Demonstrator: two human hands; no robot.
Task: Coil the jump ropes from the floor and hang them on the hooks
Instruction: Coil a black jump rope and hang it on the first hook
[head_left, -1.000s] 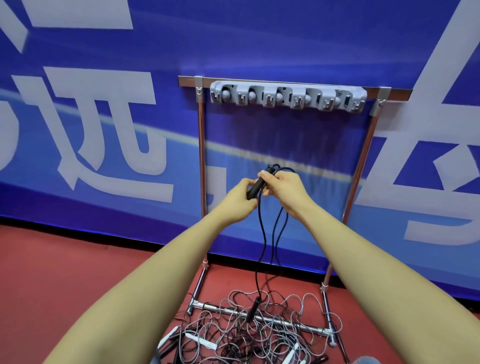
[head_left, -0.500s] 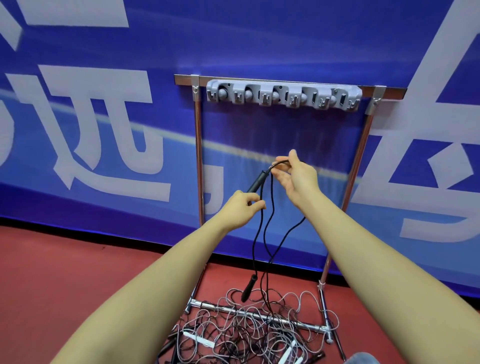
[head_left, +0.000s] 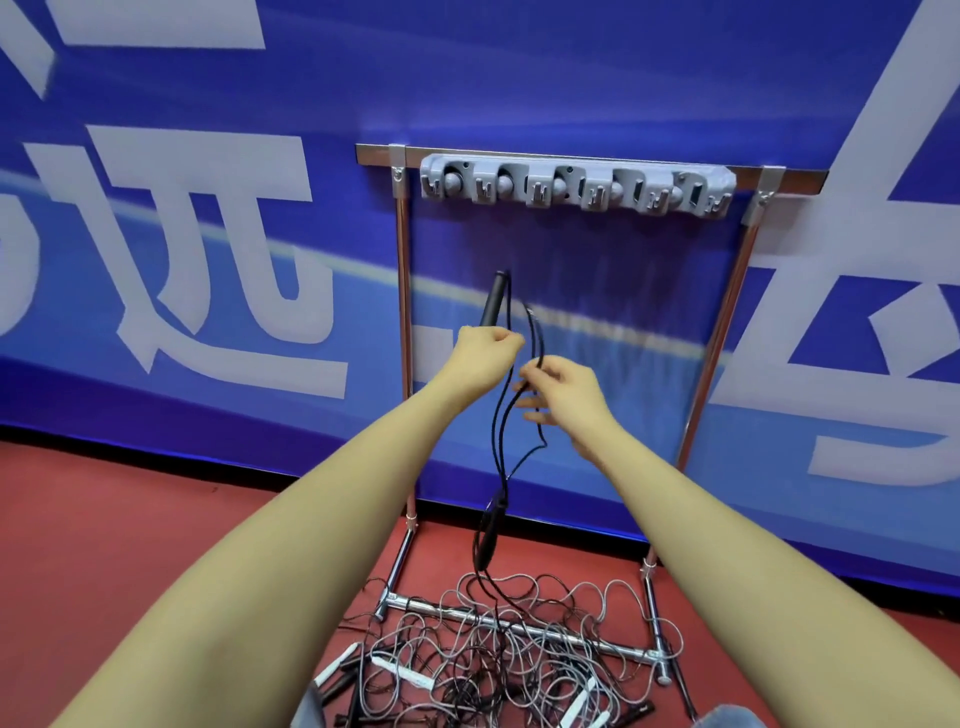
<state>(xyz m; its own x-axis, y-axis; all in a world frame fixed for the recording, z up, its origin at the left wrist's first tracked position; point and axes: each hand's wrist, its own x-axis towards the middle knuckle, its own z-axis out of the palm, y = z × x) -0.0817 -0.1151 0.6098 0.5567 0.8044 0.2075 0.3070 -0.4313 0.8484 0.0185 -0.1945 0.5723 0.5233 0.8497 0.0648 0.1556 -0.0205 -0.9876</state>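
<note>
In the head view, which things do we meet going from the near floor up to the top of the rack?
Tangled ropes on the floor → dangling black handle → right hand pinching the black cord → left hand gripping the upper black handle → grey hook strip.

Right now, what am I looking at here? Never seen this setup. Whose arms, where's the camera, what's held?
No machine here: a person wears one camera on the head, looking forward and down along their own bare arms. The left hand grips a black jump rope by its upper handle, which points up. The right hand pinches the cord just beside it, gathering a loop. The rope's other handle dangles free above the red floor. Below lies a tangled pile of ropes across the base of a metal rack. At the rack's top is a grey hook strip, nothing hung yet.
</note>
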